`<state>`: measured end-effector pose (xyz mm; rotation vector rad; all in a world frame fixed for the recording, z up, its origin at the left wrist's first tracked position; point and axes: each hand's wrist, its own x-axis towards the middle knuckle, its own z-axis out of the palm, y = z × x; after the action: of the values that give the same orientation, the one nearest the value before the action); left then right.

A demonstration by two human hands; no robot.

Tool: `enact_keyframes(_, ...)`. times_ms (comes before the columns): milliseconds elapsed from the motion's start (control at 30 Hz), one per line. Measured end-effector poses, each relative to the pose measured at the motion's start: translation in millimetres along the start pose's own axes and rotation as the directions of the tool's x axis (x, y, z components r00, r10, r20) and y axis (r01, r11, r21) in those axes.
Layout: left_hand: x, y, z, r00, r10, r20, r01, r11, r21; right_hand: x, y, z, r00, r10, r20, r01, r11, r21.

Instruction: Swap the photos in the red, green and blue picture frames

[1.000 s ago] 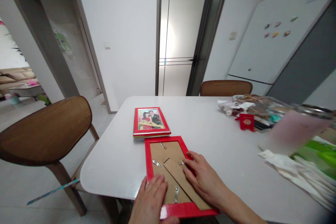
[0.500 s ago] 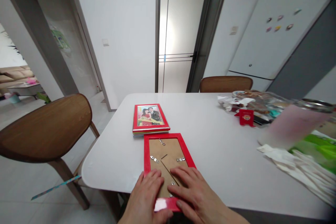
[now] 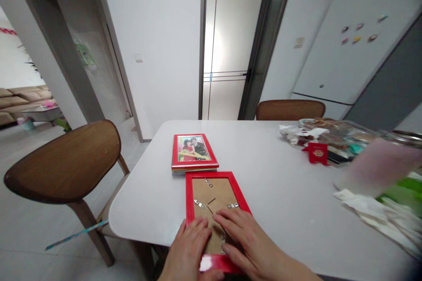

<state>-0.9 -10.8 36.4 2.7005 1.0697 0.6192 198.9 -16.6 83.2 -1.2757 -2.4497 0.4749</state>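
Head camera view, inspected from left to right: a brown wooden chair (image 3: 62, 162) stands beside the left edge of the glossy white worktop (image 3: 150, 202). On the worktop lies a stack topped by a red-rimmed rectangular picture frame (image 3: 194, 163), picture side up; whether it touches the nearer frame cannot be told.

Nearer the person, a red rectangular frame with a brown backing board (image 3: 220, 189) lies face down at the near edge. This placing presents its back and small silver metal clips (image 3: 233, 205) to both hands.

The left hand (image 3: 187, 252) has a wide, flat grip, fingers laid over the left side and board, thumb by the near rail; this appears to steady the frame against sliding. The right hand (image 3: 249, 243) also has a wide grip, slightly bent fingers on the board around the near clip, apparently bearing down on it. Neither hand closes around a separate object.

Farther right are a second brown wooden chair (image 3: 290, 109) behind the worktop, a small red card-like item (image 3: 318, 153), clear plastic packaging (image 3: 346, 131), a blurred pinkish translucent item (image 3: 379, 167) and crumpled white cloth (image 3: 385, 215), all well apart from the work.
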Motion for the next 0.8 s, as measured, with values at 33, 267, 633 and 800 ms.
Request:
enact_keyframes(33,0.9,0.7,-0.9,1.0,-0.004,0.012,0.004,1.0,-0.001,8.0,-0.5,1.5,1.0,0.013,-0.022,-0.013,1.0,-0.008)
enact_keyframes(267,7.3,6.0,-8.6,1.0,-0.012,0.028,0.013,0.999,-0.037,58.3,-0.3,15.3,0.998,0.024,-0.062,-0.033,0.988,-0.151)
enact_keyframes(633,5.0,-1.1,-3.5,0.999,0.022,0.047,-0.021,0.999,-0.025,58.4,6.6,14.6,1.0,-0.012,-0.022,0.009,0.991,-0.135)
enact_keyframes(800,4.5,1.6,-6.4,0.999,-0.011,0.036,0.014,0.998,-0.065,57.2,5.4,15.7,1.0,-0.005,-0.019,0.003,0.991,-0.131)
